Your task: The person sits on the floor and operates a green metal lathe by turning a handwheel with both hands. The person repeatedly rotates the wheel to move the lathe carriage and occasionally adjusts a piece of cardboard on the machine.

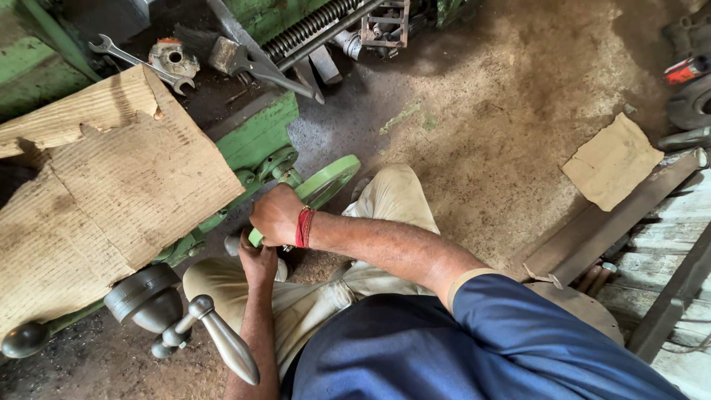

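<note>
The right hand [275, 215] covers part of the green handwheel [326, 180]; the left hand's [258, 261] fingers are hidden.

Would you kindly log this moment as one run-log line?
right hand: gripping green handwheel rim | left hand: on the wheel from below | cardboard sheet: lying on green lathe

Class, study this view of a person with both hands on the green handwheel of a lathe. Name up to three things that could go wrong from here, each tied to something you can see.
1. Both the right hand and left hand crowd the green handwheel; fingers might get pinched against the casting.
2. The metal lever handle juts out near the left forearm and could knock it.
3. The loose cardboard sheet overhangs the machine and may slide off.
</note>
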